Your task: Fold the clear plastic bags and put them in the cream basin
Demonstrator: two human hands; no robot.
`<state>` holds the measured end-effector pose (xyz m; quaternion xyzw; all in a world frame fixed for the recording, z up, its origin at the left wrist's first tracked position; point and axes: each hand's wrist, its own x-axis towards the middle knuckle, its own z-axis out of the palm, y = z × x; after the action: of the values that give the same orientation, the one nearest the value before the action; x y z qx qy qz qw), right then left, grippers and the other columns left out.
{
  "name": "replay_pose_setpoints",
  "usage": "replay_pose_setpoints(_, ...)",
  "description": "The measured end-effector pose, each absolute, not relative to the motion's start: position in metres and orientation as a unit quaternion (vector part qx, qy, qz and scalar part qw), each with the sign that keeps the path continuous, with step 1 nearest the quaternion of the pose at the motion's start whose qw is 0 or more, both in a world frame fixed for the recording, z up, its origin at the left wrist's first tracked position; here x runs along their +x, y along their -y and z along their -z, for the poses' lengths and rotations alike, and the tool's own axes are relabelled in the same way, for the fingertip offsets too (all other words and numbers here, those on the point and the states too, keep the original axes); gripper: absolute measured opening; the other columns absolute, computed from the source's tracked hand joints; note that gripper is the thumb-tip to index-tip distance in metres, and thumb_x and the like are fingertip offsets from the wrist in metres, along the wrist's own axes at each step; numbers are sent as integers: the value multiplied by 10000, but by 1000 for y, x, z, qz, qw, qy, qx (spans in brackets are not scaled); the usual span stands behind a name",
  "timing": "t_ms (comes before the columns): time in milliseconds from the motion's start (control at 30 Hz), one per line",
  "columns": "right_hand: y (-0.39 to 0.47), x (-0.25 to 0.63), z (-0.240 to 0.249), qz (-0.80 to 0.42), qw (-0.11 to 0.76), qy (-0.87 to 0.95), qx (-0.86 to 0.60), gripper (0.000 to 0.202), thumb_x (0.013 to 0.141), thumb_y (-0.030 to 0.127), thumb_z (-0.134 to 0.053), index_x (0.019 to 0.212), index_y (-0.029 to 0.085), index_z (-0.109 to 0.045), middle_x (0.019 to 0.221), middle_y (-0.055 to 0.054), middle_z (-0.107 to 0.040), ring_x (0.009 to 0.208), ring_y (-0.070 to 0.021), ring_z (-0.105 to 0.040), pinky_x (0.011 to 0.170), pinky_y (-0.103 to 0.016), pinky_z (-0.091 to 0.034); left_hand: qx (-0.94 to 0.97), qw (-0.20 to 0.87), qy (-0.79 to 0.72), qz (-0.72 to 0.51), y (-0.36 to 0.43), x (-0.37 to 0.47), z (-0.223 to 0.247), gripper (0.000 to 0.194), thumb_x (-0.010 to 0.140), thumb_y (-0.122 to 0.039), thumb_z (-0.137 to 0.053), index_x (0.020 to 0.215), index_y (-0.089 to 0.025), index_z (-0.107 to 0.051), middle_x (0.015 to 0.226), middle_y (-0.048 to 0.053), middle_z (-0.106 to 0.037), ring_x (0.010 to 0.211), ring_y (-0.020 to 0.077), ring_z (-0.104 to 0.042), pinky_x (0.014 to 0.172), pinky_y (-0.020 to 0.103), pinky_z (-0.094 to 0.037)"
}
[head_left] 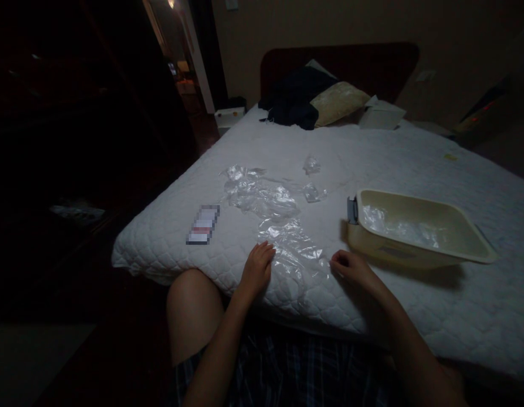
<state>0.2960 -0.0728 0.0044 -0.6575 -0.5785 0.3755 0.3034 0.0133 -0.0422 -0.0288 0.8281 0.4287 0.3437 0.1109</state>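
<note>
Handling a clear, crinkled, thin plastic film (pixel 287 240) on the near part of the white quilted bed cover (pixel 160 243), between both hands. Left hand (pixel 259 265) is lying back-up at the film's left edge, fingers extended, not clenching anything. Right hand (pixel 350 268) is curling its fingers at the right edge; cannot tell whether they are pinching film. Film is spreading from near the bed edge to far left, wrinkling throughout. For doing this well: left fingers should be pressing lightly, right ones drawing the edge outward slow and low, since thin film is probably clinging and tearing easily. Cream rectangular plastic tub (pixel 440 260) is standing just right, so right knuckles should be clearing its wall. Small crumpled clear plastic piece (pixel 311 165) is lying farther off.
</note>
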Motion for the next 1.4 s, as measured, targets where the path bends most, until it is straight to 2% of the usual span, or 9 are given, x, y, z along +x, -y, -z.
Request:
replay_pose_setpoints(133,82,302,-13,-492,325,504,-631,217,604,364,-605,684,168,-558,514,8,-546,443,-114,-476,411,-219,-333,832,107,-426,-340,42,13,29,367,755,-54,-422,1075,-186,-544,1162,79,-556,1183,208,-417,1012,485,-317)
replay_pose_setpoints(300,96,320,-16,-538,311,476,-622,243,567,350,-653,706,171,-565,517,8,-553,458,-123,-500,425,-222,-343,831,106,-424,-342,42,14,29,338,762,-75,-443,1064,-187,-545,1161,80,-549,1183,217,-411,1004,490,-320)
replay_pose_setpoints(600,96,313,-15,-429,278,538,-671,262,644,426,-590,632,167,-552,560,2,-539,505,-122,-467,469,-242,-339,800,122,-441,-389,42,17,28,258,814,-136,-419,1035,-190,-540,1152,75,-552,1137,190,-460,1001,485,-324)
replay_pose_setpoints(733,93,302,-15,-403,271,544,-684,237,617,396,-605,619,166,-548,531,13,-513,491,-115,-442,457,-239,-319,802,110,-439,-390,43,16,28,249,804,-126,-436,1018,-188,-548,1135,74,-564,1131,193,-466,1004,484,-319)
replay_pose_setpoints(967,90,304,-10,-483,330,475,-658,250,613,403,-601,584,187,-478,491,29,-470,440,-96,-411,422,-228,-296,808,98,-432,-389,43,16,29,255,799,-114,-447,1025,-188,-538,1139,83,-559,1129,195,-464,1003,478,-326)
replay_pose_setpoints(1400,80,299,-35,-577,410,378,-596,304,553,417,-693,625,189,-505,553,15,-506,468,-83,-424,433,-216,-285,800,114,-437,-394,42,16,31,276,802,-112,-441,1051,-168,-546,1158,92,-557,1134,190,-463,1009,446,-335)
